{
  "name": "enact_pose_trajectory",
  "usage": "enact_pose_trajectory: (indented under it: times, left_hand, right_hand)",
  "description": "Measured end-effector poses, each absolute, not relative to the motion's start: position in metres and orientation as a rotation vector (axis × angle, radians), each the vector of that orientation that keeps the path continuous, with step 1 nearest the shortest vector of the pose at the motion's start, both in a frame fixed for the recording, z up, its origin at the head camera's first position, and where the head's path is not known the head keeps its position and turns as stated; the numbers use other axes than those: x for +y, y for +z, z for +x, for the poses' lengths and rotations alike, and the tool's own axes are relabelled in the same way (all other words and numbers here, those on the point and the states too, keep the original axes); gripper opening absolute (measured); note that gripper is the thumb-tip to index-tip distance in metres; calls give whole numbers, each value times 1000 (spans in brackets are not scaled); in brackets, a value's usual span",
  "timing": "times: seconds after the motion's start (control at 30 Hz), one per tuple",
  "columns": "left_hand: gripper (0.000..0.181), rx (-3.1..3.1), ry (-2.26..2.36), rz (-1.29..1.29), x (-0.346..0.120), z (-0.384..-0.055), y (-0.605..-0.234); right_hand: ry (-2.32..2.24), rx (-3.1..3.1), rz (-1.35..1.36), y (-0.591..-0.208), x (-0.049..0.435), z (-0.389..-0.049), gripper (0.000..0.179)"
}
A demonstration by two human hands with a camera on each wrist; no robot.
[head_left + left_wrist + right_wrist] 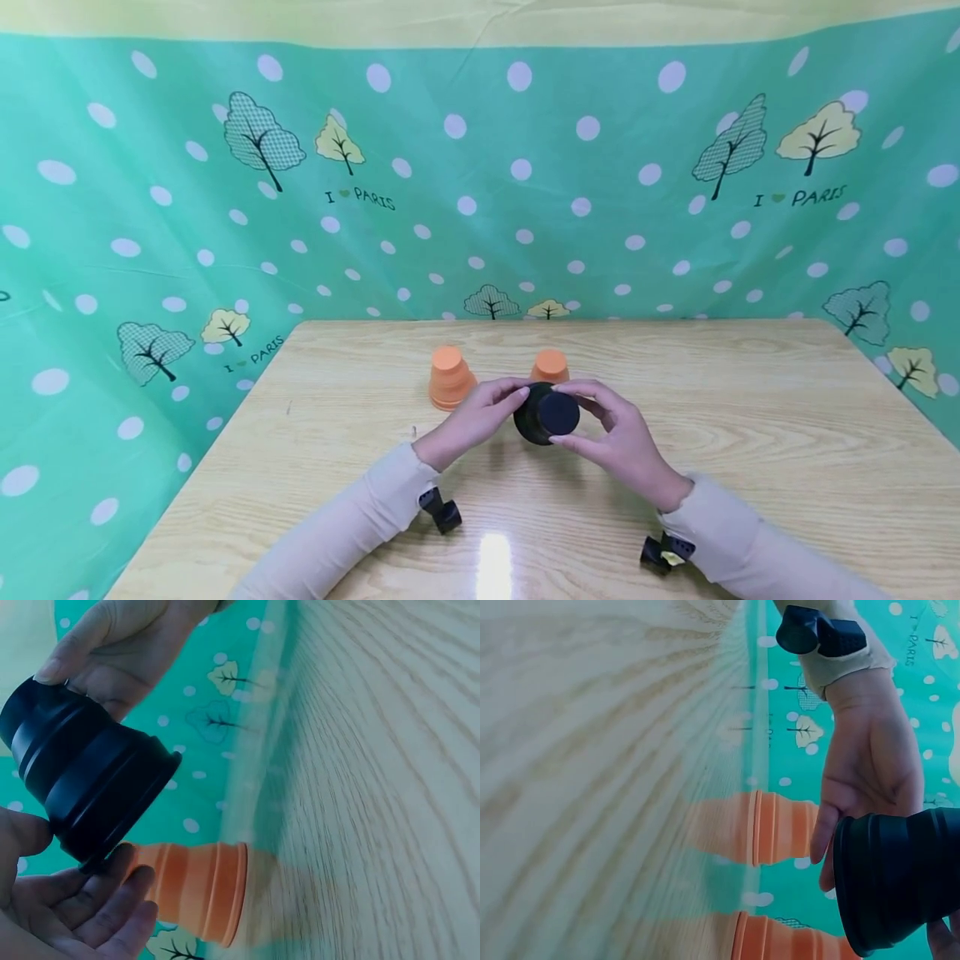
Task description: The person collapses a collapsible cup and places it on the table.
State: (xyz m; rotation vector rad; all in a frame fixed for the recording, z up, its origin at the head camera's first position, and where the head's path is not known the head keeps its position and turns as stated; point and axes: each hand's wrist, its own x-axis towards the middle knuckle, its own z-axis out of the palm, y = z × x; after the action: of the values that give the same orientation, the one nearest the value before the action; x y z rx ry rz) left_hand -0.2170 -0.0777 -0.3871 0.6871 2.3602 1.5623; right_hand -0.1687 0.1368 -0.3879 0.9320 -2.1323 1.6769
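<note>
Between my two hands is a black collapsible cup (558, 414), held above the table with its wide rim downward and tilted. My left hand (480, 417) pinches the cup near its wide rim, thumb on one side and fingers on the other. Around the narrow end, my right hand (626, 442) grips with thumb and fingers. In the left wrist view the ridged side of the black cup (90, 765) shows. Behind the hands, two orange collapsible cups stand upside down: a left one (452, 383) and a right one (551, 363), the latter partly hidden by the black cup.
A light wood table (750, 417) lies under everything, with a bright glare near its front. Behind it hangs a green dotted cloth (420, 267) printed with trees. Small black wrist devices are strapped at both sleeves.
</note>
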Motion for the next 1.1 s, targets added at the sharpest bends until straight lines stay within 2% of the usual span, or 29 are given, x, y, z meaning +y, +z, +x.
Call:
enact_pose_trajectory:
  times: [0.73, 0.97, 1.1]
  left_hand:
    - [33, 2136, 1797, 567, -76, -221, -384]
    - [33, 2160, 1815, 566, -78, -220, -380]
    - [33, 2170, 1812, 594, -79, -220, -381]
  right_hand:
    - [1612, -2170, 1053, -390, 140, -166, 58]
    - [1619, -2032, 1219, -387, 149, -170, 69]
    - [1662, -2004, 1205, -382, 155, -173, 69]
